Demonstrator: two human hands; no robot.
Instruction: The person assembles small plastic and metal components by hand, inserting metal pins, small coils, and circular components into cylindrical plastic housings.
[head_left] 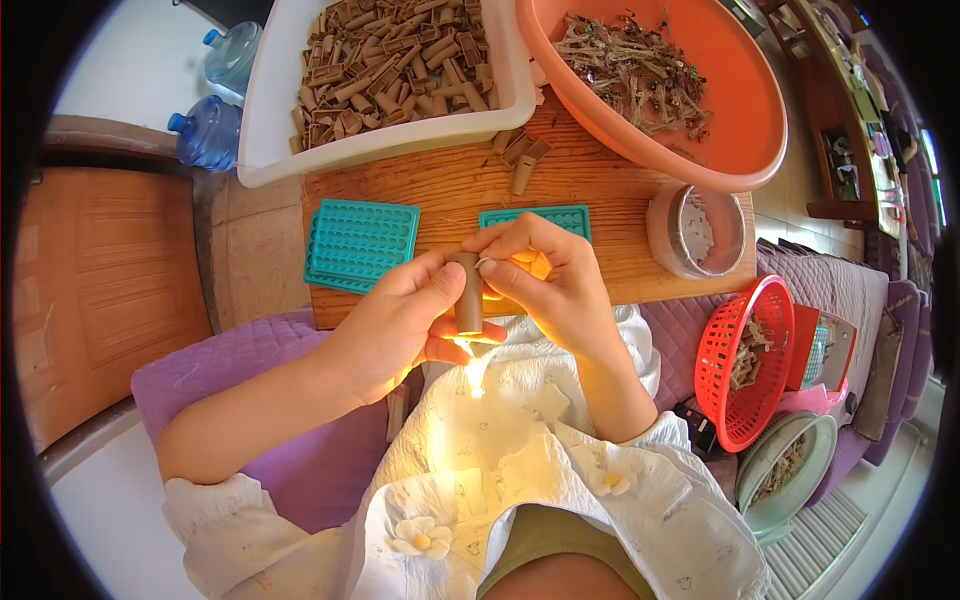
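Over my lap, at the near edge of the table, I hold a brown tube-shaped part upright. My left hand is closed around it from the left, thumb near its top and fingers behind and below. My right hand is closed in a pinch at the part's upper end. A small pale bit shows by the right thumb tip, too small to name. Bright yellow light glows below the part and between my fingers. Beyond my hands lie a teal tray with rows of small hollows and a second teal tray, partly hidden by my right hand.
A white bin of brown parts stands at the far left, with several loose parts beside it. An orange basin holds tangled strands. A round tub sits at the table's right edge. A red basket and pale green basin are right.
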